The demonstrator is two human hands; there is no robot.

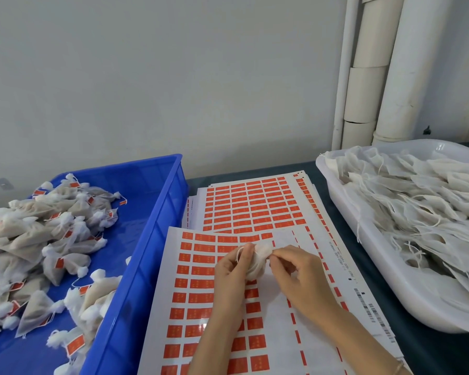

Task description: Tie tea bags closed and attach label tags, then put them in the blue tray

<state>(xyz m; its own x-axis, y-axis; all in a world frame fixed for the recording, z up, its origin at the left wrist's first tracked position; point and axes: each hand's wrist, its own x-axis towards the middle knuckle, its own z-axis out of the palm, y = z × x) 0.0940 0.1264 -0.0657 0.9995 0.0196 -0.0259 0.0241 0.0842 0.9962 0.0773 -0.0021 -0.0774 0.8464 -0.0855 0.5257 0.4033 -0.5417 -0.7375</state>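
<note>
- A dark table [428, 353] stands against a pale wall, with white pipes [390, 63] at upper right.
- Lower centre: the left hand [232, 269] curls round a white tea bag [257, 259], and the right hand [301, 277] pinches the bag's gathered top.
- Beneath them lie sheets of red label tags [198, 296].
- The blue tray [157, 234], at left, holds tied, tagged bags [38, 226].
- The white tray [390, 282], at right, holds untied bags [417, 207].
</note>
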